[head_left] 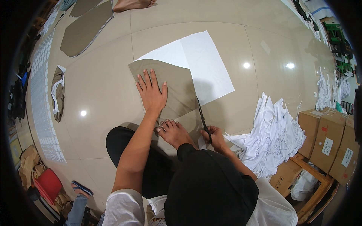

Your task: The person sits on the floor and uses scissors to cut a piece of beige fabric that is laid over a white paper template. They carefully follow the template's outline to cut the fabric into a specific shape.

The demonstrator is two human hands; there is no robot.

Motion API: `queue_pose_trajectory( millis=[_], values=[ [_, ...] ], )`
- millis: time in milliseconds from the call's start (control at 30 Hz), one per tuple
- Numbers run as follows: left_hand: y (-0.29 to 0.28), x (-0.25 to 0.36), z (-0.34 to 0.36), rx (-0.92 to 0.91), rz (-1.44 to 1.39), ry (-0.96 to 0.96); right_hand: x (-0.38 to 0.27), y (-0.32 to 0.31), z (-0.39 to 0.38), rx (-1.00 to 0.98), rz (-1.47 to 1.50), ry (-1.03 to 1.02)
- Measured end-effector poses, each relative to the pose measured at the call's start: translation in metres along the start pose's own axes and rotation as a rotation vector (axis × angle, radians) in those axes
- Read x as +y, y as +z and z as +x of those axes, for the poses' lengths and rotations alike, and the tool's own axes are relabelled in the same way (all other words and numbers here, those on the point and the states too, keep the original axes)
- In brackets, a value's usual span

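Observation:
My left hand [152, 94] lies flat with spread fingers on a khaki cloth piece [179, 84]. The cloth rests over a larger white sheet [213, 67] on the floor; whether that is paper or fabric I cannot tell. A pair of dark scissors [202, 115] is in my right hand [215, 138], fingers curled around its handles. Its blades point away from me along the cloth's right edge, where khaki meets white. My bare foot [175, 135] is just below the cloth's near edge.
A heap of white scraps [267, 139] lies to the right, beside cardboard boxes [325, 132] and a wooden frame [315, 194]. Khaki cut pieces [86, 34] and another person's foot [134, 4] are at the far left. A khaki-and-white bundle [57, 94] sits at left.

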State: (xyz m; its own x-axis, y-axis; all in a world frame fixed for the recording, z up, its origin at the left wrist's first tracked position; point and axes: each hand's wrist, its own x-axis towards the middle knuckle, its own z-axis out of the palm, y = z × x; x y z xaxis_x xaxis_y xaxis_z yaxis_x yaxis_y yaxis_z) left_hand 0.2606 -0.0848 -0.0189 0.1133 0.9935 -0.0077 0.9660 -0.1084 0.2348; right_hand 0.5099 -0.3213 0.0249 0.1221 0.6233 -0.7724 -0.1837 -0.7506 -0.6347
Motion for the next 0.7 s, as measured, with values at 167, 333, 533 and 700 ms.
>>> queue_pose_trajectory(
  millis=[167,333,533,700],
  values=[
    [0.001,-0.001,0.000,0.003,0.011,0.002,-0.002,0.009,-0.004,0.021,0.024,0.015],
    [0.000,0.000,0.000,0.002,-0.003,0.002,0.003,0.014,-0.004,0.035,0.044,-0.005],
    [-0.001,0.000,0.000,0.027,-0.018,0.013,0.004,0.014,0.000,0.022,0.046,0.020],
    [0.000,-0.001,0.000,0.035,-0.025,0.014,-0.013,0.019,0.002,0.058,0.016,0.031]
  ],
)
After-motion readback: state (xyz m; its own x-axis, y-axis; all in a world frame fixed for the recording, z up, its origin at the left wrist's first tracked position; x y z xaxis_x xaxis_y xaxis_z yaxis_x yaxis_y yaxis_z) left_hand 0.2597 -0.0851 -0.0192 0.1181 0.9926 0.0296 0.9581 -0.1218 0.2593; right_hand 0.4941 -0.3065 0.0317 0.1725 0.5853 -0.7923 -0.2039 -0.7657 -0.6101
